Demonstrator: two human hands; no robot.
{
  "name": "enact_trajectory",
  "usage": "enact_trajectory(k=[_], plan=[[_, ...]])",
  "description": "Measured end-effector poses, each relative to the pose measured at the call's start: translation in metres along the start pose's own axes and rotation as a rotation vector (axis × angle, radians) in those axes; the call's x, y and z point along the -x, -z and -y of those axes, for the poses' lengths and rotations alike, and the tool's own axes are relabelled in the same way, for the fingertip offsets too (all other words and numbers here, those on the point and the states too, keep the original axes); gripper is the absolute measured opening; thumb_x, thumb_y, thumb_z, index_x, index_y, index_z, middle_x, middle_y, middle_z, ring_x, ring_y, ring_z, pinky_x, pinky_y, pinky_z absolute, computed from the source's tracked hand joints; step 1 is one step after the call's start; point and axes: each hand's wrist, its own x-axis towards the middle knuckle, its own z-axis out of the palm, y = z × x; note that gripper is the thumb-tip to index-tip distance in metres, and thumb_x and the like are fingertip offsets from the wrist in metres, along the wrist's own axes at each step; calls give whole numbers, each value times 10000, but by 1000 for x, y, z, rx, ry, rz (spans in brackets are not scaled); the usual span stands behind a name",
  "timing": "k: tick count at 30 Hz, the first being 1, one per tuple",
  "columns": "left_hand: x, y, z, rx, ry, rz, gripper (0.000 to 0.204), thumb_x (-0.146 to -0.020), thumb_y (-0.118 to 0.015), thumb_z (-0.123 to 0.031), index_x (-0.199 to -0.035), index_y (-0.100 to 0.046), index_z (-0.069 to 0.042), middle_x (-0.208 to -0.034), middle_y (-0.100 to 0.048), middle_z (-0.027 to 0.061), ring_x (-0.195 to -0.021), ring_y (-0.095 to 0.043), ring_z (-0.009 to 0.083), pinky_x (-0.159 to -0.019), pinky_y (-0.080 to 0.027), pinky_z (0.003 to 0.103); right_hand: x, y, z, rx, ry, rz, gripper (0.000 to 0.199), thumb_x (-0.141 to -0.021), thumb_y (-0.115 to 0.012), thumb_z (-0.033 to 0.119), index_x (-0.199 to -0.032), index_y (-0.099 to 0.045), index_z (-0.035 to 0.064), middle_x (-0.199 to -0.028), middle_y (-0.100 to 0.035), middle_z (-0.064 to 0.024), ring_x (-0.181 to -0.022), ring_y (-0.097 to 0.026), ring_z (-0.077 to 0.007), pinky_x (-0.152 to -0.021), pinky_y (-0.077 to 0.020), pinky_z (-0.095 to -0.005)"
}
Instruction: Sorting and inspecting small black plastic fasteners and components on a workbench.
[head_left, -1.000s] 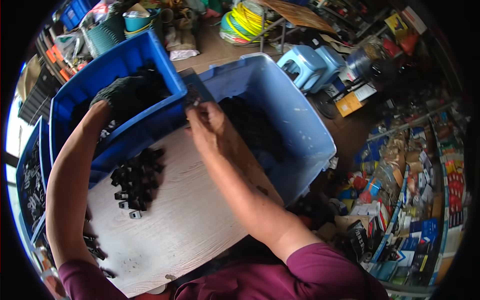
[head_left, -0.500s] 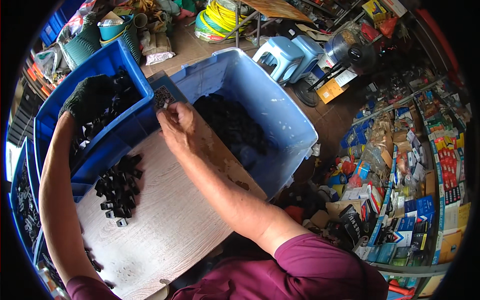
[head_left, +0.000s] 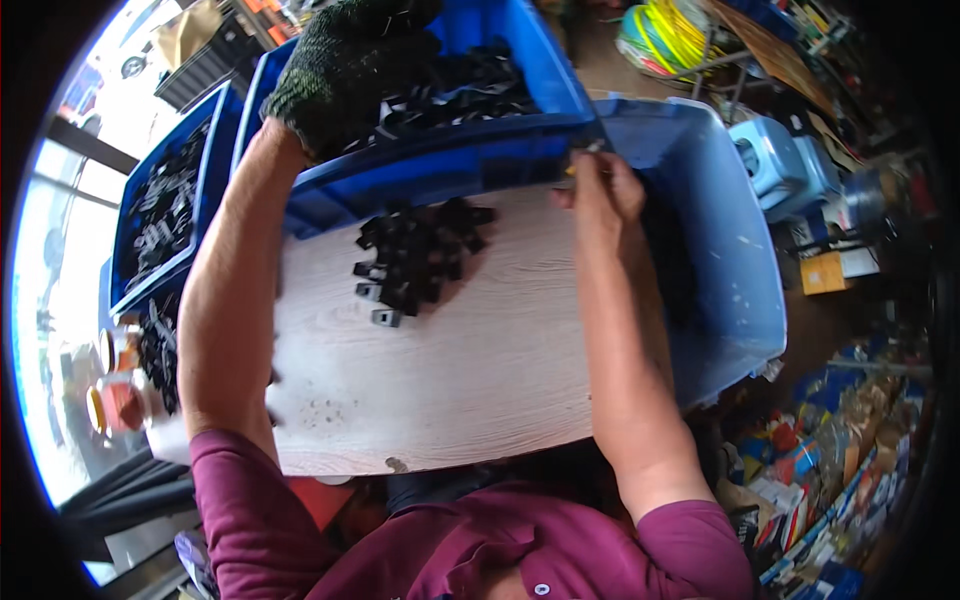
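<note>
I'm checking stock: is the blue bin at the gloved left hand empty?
Not empty: dark pieces lie beside the gloved left hand in the blue bin. The hand hides part; how full, I cannot tell.

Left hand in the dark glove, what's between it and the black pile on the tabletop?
In the head view, the blue bin's front wall lies between the left hand and the black pile.

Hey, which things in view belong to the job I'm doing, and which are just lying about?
Seemingly part of the job:
small black parts, heaped on the wood-grain board
blue bin, with your gloved left hand at it
pale blue tub, near your right hand

Seemingly just lying about:
light blue stools
yellow and green coil
jars at far left
</note>
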Motion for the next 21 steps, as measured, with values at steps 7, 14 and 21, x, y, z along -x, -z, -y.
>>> enact_trajectory(k=[7, 14, 21], plan=[[88, -11, 10, 37, -213, -331, 331, -836, -739, -67, -1159, -666, -68, -1031, -714, 94, -895, -688, 161, -755, -570, 313, 9, -5, 8, -6, -9, 1, 204, -892, -683, 177, -944, -613, -7, -824, -596, -76, -509, -531, -123, -503, -539, -292], [143, -55, 15, -351, -335, -296, 292, -809, -700, -98, -1096, -658, -70, -967, -676, 134, -816, -668, 293, -696, -567, 385, 0, 3, -4, 35, 36, -5, 211, -889, -696, 195, -941, -607, 11, -803, -560, -47, -480, -501, -115, -539, -568, -321], [144, -70, 26, -415, -234, -140, 354, -802, -696, -215, -1116, -645, -60, -997, -683, 150, -939, -635, 376, -768, -519, 471, 4, -5, 3, 12, 23, 6, 203, -872, -695, 172, -920, -593, 4, -696, -512, -30, -457, -462, -110, -550, -575, -330]])
